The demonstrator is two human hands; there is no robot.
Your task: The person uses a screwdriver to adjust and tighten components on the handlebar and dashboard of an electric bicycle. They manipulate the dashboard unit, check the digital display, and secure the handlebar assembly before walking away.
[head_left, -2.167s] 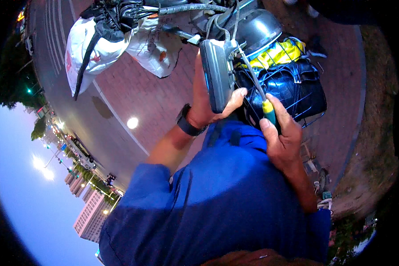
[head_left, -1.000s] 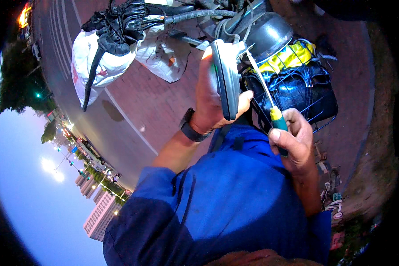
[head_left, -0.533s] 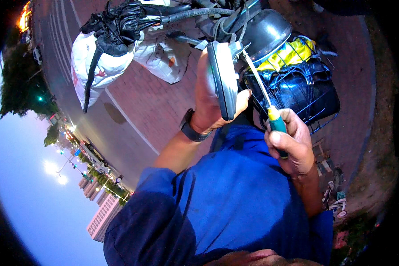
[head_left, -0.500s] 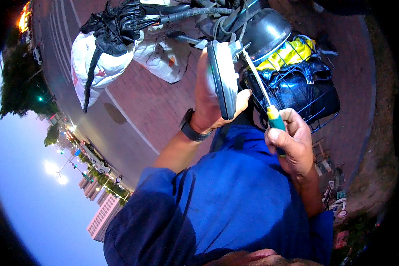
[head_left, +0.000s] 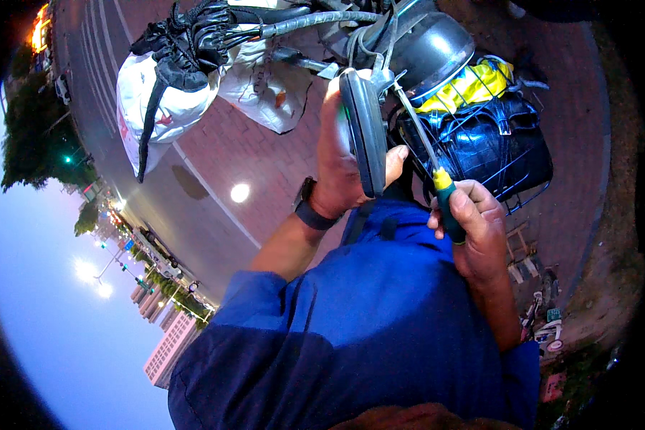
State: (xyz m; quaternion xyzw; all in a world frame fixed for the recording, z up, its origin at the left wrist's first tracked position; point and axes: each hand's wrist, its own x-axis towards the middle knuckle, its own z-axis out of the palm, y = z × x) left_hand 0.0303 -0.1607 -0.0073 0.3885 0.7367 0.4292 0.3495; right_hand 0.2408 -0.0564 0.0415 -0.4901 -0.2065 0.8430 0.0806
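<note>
Left fingers (head_left: 397, 160) hold a black casing (head_left: 363, 136); right fingers (head_left: 464, 206) grip a green-yellow screwdriver (head_left: 446, 198).

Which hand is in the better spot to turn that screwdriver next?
Probably the right hand: it grips the green-and-yellow-handled screwdriver. The left hand looks busy holding the dark, rounded casing.

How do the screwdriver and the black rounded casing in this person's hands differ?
The screwdriver has a slim shaft; the black casing is broader, with rounded corners. The screwdriver's handle is yellow and green, while the black casing looks dark on its visible side. The right hand grips the screwdriver, the left hand the black casing. Both are longer than wide.
</note>
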